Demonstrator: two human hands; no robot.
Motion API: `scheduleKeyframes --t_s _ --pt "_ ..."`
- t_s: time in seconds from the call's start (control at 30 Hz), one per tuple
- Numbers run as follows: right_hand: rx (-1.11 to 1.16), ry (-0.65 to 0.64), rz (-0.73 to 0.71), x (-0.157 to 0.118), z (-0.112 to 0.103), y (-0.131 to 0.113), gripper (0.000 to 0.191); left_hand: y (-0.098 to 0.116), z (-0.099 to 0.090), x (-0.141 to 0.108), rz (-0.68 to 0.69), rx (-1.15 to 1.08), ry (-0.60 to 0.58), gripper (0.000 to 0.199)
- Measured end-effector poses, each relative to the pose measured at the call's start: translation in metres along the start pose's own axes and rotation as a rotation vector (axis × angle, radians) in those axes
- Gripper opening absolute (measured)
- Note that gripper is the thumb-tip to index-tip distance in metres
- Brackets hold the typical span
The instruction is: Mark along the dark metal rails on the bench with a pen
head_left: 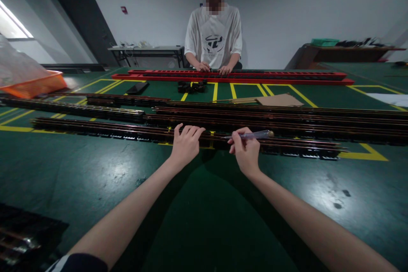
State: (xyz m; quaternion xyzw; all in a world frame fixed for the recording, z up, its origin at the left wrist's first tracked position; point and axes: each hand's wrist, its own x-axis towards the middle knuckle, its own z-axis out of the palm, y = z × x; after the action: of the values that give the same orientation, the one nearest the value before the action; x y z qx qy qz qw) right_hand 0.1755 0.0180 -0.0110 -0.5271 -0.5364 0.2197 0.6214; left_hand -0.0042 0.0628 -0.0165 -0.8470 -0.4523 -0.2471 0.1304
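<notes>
A long dark rail assembly with copper-coloured strips (296,143) lies crosswise on the green table in front of me. My left hand (186,146) rests on it left of the middle, its fingers spread over the strips. In my right hand (246,151) is a screwdriver with a clear handle (256,134), gripped between thumb and fingers. Its shaft points left, and the tip is close to the strips; whether it touches them I cannot tell. Just behind lie more long rail assemblies (334,125), side by side.
Across the table (204,221), a person in a white shirt (213,38) has both hands on a red long frame (287,78). Small black parts (191,87), a phone (137,88) and cardboard (280,100) lie between us. An orange basket (38,85) stands left; more rails (25,238) lie lower left.
</notes>
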Motion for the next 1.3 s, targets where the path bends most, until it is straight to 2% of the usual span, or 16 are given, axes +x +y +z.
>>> scheduleKeyframes --t_s 0.17,0.43,0.73,0.97,1.3 --pt "-0.005 0.063 0.011 0.000 0.000 0.000 0.017 0.000 0.000 0.000 0.004 -0.001 -0.007 0.041" --pt "-0.027 0.081 -0.001 0.000 -0.001 -0.002 0.016 0.001 0.000 0.001 0.021 0.010 0.002 0.041" --pt "0.069 0.025 0.061 0.002 -0.002 0.003 0.015 -0.001 0.002 0.000 0.033 0.011 0.011 0.040" --pt "0.080 0.006 0.057 0.002 -0.002 0.004 0.016 -0.010 0.003 0.000 -0.124 0.048 -0.020 0.030" --pt "0.103 0.028 0.076 0.003 -0.001 0.002 0.016 -0.008 -0.001 -0.002 -0.067 0.192 -0.077 0.032"
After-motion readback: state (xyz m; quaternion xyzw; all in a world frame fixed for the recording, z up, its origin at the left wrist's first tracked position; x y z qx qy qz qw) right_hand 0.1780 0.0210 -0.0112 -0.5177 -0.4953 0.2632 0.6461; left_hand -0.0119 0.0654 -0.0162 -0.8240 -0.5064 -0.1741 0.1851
